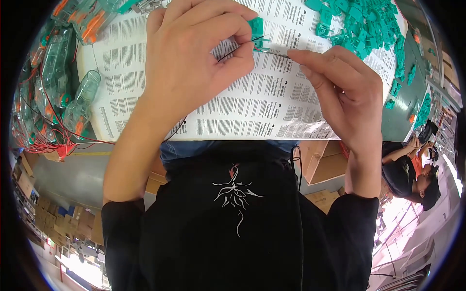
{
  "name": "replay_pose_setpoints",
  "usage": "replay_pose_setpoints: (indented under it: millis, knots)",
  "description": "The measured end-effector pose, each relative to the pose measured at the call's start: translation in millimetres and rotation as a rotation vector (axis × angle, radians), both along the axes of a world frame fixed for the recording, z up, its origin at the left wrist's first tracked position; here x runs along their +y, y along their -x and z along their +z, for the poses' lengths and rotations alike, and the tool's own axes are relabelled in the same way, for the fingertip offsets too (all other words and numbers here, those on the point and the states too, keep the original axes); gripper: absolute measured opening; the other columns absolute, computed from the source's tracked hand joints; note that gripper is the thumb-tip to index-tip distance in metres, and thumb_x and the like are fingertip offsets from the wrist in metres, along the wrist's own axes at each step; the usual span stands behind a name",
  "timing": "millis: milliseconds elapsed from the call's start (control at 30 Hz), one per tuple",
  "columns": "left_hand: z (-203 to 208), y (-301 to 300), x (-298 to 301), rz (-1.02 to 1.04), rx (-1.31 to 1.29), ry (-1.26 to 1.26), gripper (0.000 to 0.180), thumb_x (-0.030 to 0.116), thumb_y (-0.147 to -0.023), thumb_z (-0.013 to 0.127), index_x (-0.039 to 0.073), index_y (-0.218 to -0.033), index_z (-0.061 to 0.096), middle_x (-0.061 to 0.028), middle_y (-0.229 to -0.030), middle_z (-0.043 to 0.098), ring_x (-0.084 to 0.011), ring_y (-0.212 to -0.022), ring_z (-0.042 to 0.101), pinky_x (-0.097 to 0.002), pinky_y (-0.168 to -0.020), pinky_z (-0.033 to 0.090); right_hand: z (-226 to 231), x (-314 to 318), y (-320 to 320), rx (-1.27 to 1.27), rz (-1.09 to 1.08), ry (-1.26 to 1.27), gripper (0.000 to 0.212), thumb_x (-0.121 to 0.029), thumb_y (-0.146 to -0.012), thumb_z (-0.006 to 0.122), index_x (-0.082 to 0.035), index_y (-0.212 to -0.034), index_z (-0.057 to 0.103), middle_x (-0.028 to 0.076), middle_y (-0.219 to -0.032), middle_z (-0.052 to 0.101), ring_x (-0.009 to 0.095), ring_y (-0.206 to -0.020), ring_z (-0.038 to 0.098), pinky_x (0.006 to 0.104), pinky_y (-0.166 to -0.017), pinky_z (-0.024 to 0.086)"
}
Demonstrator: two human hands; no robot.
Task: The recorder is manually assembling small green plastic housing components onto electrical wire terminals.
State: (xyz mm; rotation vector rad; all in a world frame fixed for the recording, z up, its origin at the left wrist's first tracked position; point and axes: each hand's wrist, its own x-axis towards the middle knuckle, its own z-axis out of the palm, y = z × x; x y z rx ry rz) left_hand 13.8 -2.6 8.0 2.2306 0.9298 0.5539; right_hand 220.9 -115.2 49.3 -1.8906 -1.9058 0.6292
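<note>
While my two hands meet over the printed paper spread on the desk, a small green plastic piece sits at the tips of my left fingers, near the top edge of the view and a little right of centre. My left hand is curled, thumb and index finger drawn together on a dark wire that runs across the near part of the piece; I cannot tell which fingers bear on the plastic itself. My right hand pinches a thin metal tool between thumb and fingertips, its far end pointing left, at the near end of the piece.

The step looks like working the wire into place with the tool. To do it well, I should brace the piece firmly, guide the wire with light pressure, and angle the tool away from my left thumb, because a slip would go straight toward it. Forcing could nick the wire or crack the plastic.

A heap of similar green pieces lies at upper right. At left are clear greenish housings and loose red wires, best kept out of my forearm's way.
</note>
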Motion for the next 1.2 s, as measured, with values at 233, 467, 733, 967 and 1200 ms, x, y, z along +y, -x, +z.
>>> replay_pose_setpoints:
  millis: [233,467,733,967,1200]
  knots:
    - [-19.5,2.5,-4.0,-0.030,-0.020,-0.246,0.015,0.012,-0.071,0.078,0.016,-0.082,0.069,0.0071,-0.109,0.074,-0.0189,-0.101,0.060,-0.0351,-0.087,0.039,-4.6,1.7,4.8,-0.058,0.052,-0.122,0.028,0.005,-0.083,0.076,-0.009,-0.107,0.080,0.004,-0.077,0.059,0.014,-0.063,0.055,0.0276,-0.056,0.043]
    - [-31.1,-0.1,-9.7,-0.028,-0.060,-0.404,0.019,0.009,-0.069,0.078,0.018,-0.084,0.068,0.0105,-0.109,0.074,-0.0167,-0.102,0.063,-0.0333,-0.083,0.041,-5.0,6.8,5.7,-0.078,0.090,-0.145,0.028,0.007,-0.082,0.075,-0.008,-0.105,0.080,0.004,-0.077,0.059,0.014,-0.062,0.055,0.0279,-0.054,0.043]
    - [-30.2,0.4,-8.8,-0.040,-0.089,-0.408,0.021,0.008,-0.069,0.078,0.017,-0.085,0.068,0.0096,-0.108,0.074,-0.0170,-0.099,0.064,-0.0329,-0.080,0.041,0.3,10.4,6.5,-0.057,0.106,-0.116,0.026,0.007,-0.082,0.075,-0.007,-0.103,0.079,0.005,-0.076,0.059,0.015,-0.062,0.055,0.0283,-0.054,0.042]
    - [-40.7,-8.9,-1.7,-0.058,-0.091,-0.360,0.019,0.010,-0.070,0.079,0.016,-0.086,0.068,0.0074,-0.108,0.074,-0.0188,-0.095,0.064,-0.0347,-0.081,0.041,0.9,11.9,8.4,-0.075,0.105,-0.128,0.023,0.006,-0.081,0.074,-0.006,-0.101,0.079,0.005,-0.075,0.059,0.017,-0.062,0.056,0.0298,-0.055,0.043]
    - [-103.7,-46.7,19.4,-0.040,-1.109,-0.638,0.017,0.010,-0.073,0.076,0.016,-0.086,0.068,0.0031,-0.104,0.069,-0.0208,-0.093,0.059,-0.0374,-0.081,0.038,9.6,19.8,9.5,-0.102,0.155,-0.088,0.023,0.006,-0.081,0.073,-0.005,-0.100,0.078,0.006,-0.076,0.059,0.019,-0.062,0.057,0.0303,-0.055,0.043]
